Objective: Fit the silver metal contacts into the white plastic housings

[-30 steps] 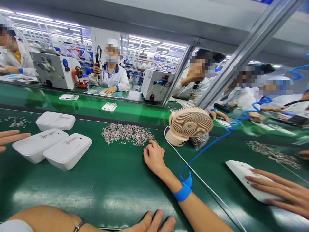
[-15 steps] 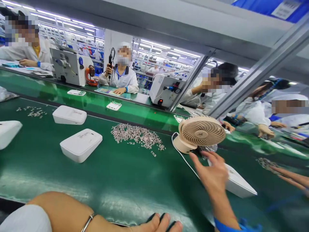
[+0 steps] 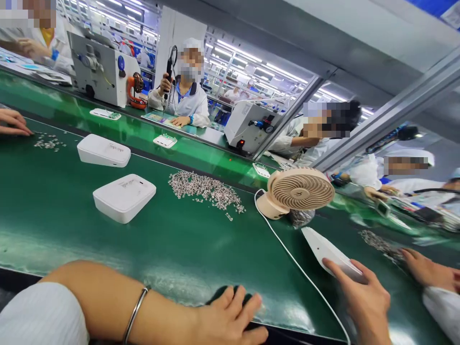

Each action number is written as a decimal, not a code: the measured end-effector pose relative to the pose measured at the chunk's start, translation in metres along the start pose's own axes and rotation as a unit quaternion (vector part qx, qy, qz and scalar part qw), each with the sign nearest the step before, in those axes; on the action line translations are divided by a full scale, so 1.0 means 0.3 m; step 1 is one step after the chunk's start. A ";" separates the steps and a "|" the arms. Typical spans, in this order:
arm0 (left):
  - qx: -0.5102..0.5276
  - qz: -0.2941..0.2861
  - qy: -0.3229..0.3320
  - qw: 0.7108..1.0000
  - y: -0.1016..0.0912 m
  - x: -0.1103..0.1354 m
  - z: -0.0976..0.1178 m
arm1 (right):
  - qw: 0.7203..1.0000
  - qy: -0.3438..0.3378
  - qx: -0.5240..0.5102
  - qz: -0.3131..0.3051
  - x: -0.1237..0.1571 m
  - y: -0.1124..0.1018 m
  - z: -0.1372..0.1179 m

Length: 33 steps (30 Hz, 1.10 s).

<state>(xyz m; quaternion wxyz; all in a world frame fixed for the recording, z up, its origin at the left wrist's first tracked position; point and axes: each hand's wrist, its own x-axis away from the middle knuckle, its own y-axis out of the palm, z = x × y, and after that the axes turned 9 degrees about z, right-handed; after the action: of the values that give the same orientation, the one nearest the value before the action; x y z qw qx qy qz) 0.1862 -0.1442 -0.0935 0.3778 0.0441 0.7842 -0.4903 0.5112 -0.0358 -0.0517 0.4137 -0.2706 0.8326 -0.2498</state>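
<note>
My left hand (image 3: 233,314) lies at the near edge of the green work surface, palm down with its fingers spread, holding nothing. A metal bangle circles that wrist. My right hand (image 3: 366,292) grips the near end of a white plastic device housing (image 3: 332,249), thumb on one side and fingers on the other. The housing is tilted. Past it stands a beige desk fan (image 3: 300,191), its white cable trailing toward me. A pile of small metal parts (image 3: 204,189) lies left of the fan. Two more white housings (image 3: 124,199) sit farther left.
A clear bag of parts (image 3: 302,218) lies behind the fan. Co-workers' hands (image 3: 427,268) are close on the right and at the far left, by smaller part piles. Across the green belt (image 3: 201,151), which carries circuit boards, stand machines and other people. A metal post slants overhead.
My right hand has moved from behind the fan down and right, closing on the white housing and turning it. A co-worker's hand has appeared at the left. The view has shifted.
</note>
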 end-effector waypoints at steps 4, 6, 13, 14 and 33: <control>0.013 0.001 -0.053 0.999 -0.028 -0.046 -0.065 | 0.967 0.055 -0.179 -0.171 0.167 -0.055 -0.118; -0.010 0.011 -0.082 0.997 -0.021 -0.068 -0.096 | 0.911 0.017 -0.250 -0.328 0.237 -0.056 -0.190; -0.056 -0.021 -0.095 0.994 0.007 -0.078 -0.111 | 0.863 0.000 -0.323 -0.388 0.225 0.183 -0.404; -0.063 -0.018 -0.085 0.994 0.005 -0.075 -0.109 | 0.877 -0.006 -0.309 -0.367 0.211 0.234 -0.427; -0.098 0.029 -0.063 0.993 -0.015 -0.095 -0.126 | 0.926 -0.205 -0.246 -0.200 0.190 0.407 -0.513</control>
<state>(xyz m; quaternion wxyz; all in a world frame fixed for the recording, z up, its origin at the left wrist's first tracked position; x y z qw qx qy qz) 0.1837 -0.1075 -0.0634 0.4434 -0.0014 0.8014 -0.4014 0.3256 0.0452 -0.0793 0.4372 -0.5702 0.6934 -0.0537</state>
